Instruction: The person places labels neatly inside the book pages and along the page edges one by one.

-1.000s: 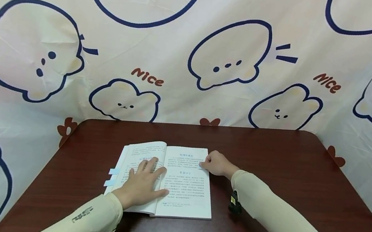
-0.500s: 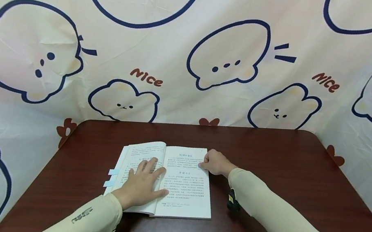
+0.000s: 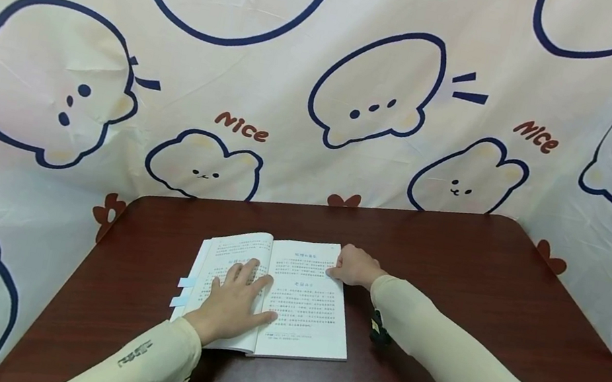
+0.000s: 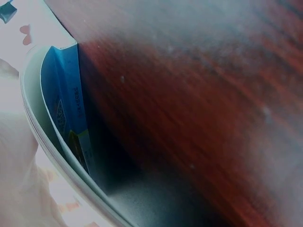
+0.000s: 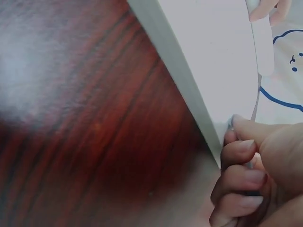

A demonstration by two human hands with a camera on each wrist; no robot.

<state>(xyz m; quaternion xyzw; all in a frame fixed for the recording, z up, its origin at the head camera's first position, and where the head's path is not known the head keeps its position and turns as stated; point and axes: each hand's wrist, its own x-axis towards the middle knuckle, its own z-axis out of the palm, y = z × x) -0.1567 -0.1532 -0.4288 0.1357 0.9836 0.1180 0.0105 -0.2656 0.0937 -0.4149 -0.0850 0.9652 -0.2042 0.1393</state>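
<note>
An open book (image 3: pixel 309 314) lies on the table, both pages covered in printed text. Two pale-blue sticky tabs (image 3: pixel 180 302) stick out past its left edge. My left hand (image 3: pixel 231 304) rests with spread fingers on the left page, its thumb reaching over the fold. At the right page's outer edge, near the upper corner, my right hand (image 3: pixel 356 268) has curled fingers. In the right wrist view its thumb and forefinger pinch a small pale-blue sticky tab (image 5: pixel 230 124) against the page edge; most of the tab is hidden by the fingers.
The dark red-brown table (image 3: pixel 424 253) runs back to a cartoon-printed cloth (image 3: pixel 388 1) hanging behind and at both sides. In the left wrist view the book's blue cover (image 4: pixel 71 90) shows beneath its curved-up pages. A dark device (image 3: pixel 380 327) sits under the right wrist.
My right wrist and forearm have shifted slightly left, while the fingertips stay at the page edge. My left hand and the book look the same.
</note>
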